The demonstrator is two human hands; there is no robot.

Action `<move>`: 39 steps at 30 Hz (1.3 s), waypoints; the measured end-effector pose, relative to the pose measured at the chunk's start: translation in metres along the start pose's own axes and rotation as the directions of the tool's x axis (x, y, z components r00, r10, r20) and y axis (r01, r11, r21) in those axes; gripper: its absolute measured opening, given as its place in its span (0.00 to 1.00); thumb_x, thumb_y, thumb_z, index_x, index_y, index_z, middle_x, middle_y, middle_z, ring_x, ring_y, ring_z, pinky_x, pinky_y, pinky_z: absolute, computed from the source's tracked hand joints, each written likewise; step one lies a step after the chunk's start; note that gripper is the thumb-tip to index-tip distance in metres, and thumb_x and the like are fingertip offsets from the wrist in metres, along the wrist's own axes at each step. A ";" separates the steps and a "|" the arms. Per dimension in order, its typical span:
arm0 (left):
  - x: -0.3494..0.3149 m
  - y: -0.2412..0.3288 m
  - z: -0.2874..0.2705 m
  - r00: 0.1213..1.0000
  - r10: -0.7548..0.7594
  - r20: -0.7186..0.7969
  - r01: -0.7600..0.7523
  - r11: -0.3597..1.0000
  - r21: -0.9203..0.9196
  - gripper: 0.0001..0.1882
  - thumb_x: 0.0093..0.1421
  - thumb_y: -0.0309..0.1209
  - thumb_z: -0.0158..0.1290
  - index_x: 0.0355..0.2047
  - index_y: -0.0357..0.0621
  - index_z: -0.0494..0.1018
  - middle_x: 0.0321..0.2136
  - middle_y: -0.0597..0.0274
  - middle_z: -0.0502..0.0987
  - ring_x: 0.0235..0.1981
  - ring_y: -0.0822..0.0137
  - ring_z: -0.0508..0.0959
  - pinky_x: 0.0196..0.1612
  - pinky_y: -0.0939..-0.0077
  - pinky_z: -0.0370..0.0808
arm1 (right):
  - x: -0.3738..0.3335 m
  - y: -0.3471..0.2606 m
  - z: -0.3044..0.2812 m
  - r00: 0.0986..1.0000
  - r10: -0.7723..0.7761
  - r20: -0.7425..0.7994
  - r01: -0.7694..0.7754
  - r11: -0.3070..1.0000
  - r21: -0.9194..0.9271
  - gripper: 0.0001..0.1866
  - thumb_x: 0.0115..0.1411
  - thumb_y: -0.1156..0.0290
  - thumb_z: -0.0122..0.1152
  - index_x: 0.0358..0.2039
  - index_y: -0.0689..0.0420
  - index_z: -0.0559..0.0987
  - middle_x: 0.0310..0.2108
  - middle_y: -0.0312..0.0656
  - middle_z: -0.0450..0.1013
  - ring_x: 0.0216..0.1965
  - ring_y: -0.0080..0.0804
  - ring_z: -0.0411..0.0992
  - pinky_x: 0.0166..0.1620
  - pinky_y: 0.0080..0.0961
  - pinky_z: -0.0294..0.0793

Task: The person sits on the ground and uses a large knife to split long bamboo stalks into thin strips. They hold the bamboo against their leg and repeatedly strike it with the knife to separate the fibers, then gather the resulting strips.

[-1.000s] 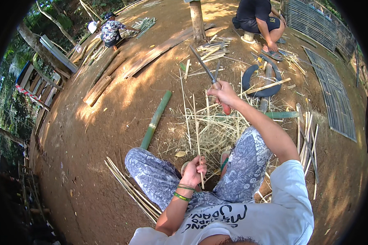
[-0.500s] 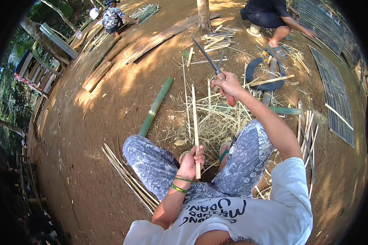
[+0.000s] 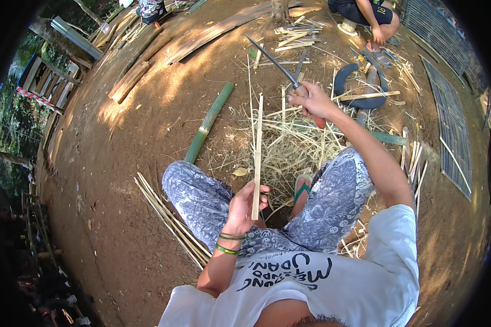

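Observation:
My left hand point(image 3: 248, 206), low between my knees, holds the bottom part of a pale split bamboo strip point(image 3: 258, 155) that points away from me. Its fingers curl loosely around the strip. Farther out, my right hand point(image 3: 314, 102) grips the wooden handle of a long, narrow-bladed knife point(image 3: 274, 62). The blade slants up to the left, apart from the strip. A reddish end shows below my right fist. Beneath both hands lies a heap of thin bamboo shavings point(image 3: 294, 147) on the ground.
A green bamboo pole point(image 3: 210, 121) lies beyond my left knee. Bamboo strips point(image 3: 172, 220) lie by my left leg, more point(image 3: 414, 163) at right. A dark curved ring point(image 3: 341, 82) surrounds a post. One person point(image 3: 365, 22) sits far right; another point(image 3: 150, 11) is far left.
The view has tilted down a little. My left fingers have loosened around the strip, now turned slightly. My right hand still holds the knife. The far-right person's arm has drawn in toward the foot.

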State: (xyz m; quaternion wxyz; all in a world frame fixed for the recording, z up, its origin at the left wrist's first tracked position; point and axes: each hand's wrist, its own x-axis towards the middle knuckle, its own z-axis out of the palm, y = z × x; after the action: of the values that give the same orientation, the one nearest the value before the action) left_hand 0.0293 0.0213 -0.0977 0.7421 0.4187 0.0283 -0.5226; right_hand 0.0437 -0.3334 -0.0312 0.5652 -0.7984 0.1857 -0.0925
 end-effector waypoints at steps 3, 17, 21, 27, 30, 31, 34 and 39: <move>-0.009 0.018 0.006 0.990 0.139 0.011 -0.138 0.990 -0.035 0.21 0.74 0.39 0.35 0.55 0.34 0.64 0.44 0.51 0.77 0.34 0.67 0.78 0.37 0.76 0.78 | -0.009 0.002 0.003 0.997 0.026 0.073 -0.016 0.991 -0.133 0.17 0.60 0.64 0.67 0.36 0.60 0.68 0.28 0.38 0.69 0.20 0.21 0.69 0.21 0.22 0.68; 0.056 0.145 0.034 0.481 0.814 -0.326 -0.695 0.581 0.423 0.40 0.70 0.62 0.27 0.47 0.39 0.76 0.27 0.68 0.70 0.28 0.73 0.65 0.36 0.80 0.60 | -0.062 -0.034 0.106 0.994 0.040 0.099 -0.023 0.985 -0.170 0.21 0.60 0.54 0.65 0.24 0.55 0.67 0.20 0.36 0.66 0.23 0.30 0.65 0.29 0.33 0.67; 0.082 0.152 0.063 0.122 0.948 -0.295 -0.929 0.214 0.301 0.36 0.73 0.57 0.24 0.29 0.43 0.73 0.28 0.59 0.73 0.30 0.65 0.67 0.41 0.69 0.62 | -0.075 -0.006 0.169 0.993 0.113 -0.018 -0.113 0.993 0.020 0.24 0.61 0.52 0.64 0.23 0.57 0.67 0.17 0.39 0.66 0.20 0.33 0.65 0.28 0.34 0.67; 0.065 0.166 0.081 0.247 0.969 0.005 -0.965 0.247 -0.084 0.33 0.73 0.55 0.23 0.16 0.49 0.53 0.13 0.69 0.52 0.16 0.72 0.52 0.26 0.73 0.55 | -0.093 -0.015 0.200 0.978 0.048 -0.203 -0.020 0.990 0.139 0.24 0.61 0.53 0.65 0.28 0.64 0.72 0.14 0.40 0.68 0.17 0.32 0.67 0.25 0.34 0.67; 0.022 0.166 0.089 0.213 0.974 0.079 -0.972 0.219 -0.084 0.33 0.73 0.57 0.23 0.15 0.50 0.52 0.13 0.70 0.53 0.16 0.72 0.51 0.26 0.73 0.54 | -0.112 -0.032 0.201 0.979 -0.021 -0.205 0.042 0.994 0.100 0.23 0.62 0.55 0.64 0.31 0.66 0.72 0.14 0.41 0.69 0.16 0.30 0.70 0.23 0.32 0.68; 0.009 0.164 0.093 0.223 0.971 0.085 -0.967 0.232 -0.103 0.34 0.72 0.59 0.22 0.16 0.50 0.52 0.14 0.69 0.53 0.18 0.72 0.53 0.27 0.73 0.54 | -0.119 -0.033 0.204 0.978 -0.052 -0.204 0.069 0.994 0.079 0.22 0.63 0.56 0.64 0.33 0.66 0.72 0.14 0.41 0.69 0.15 0.30 0.71 0.22 0.31 0.68; 0.005 0.159 0.102 0.239 0.969 0.066 -0.970 0.242 -0.032 0.34 0.72 0.59 0.23 0.17 0.50 0.52 0.16 0.67 0.54 0.20 0.72 0.55 0.28 0.74 0.55 | -0.126 -0.020 0.214 0.993 0.009 -0.114 0.018 0.973 0.229 0.22 0.64 0.59 0.63 0.41 0.69 0.70 0.15 0.40 0.70 0.12 0.28 0.71 0.17 0.28 0.68; 0.009 0.174 0.092 0.210 0.946 0.245 -0.977 0.213 0.016 0.32 0.72 0.57 0.25 0.17 0.49 0.54 0.15 0.66 0.57 0.18 0.72 0.56 0.25 0.74 0.55 | -0.121 -0.005 0.222 0.982 0.107 -0.155 -0.054 0.948 0.315 0.24 0.65 0.60 0.61 0.45 0.71 0.69 0.12 0.35 0.67 0.11 0.25 0.71 0.14 0.26 0.67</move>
State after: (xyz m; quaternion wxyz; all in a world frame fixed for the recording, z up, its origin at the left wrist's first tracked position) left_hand 0.1362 -0.0273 0.0608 0.8664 0.3558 -0.3501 0.0167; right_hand 0.0131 -0.0908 -0.0953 0.6685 -0.6811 0.2490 -0.1650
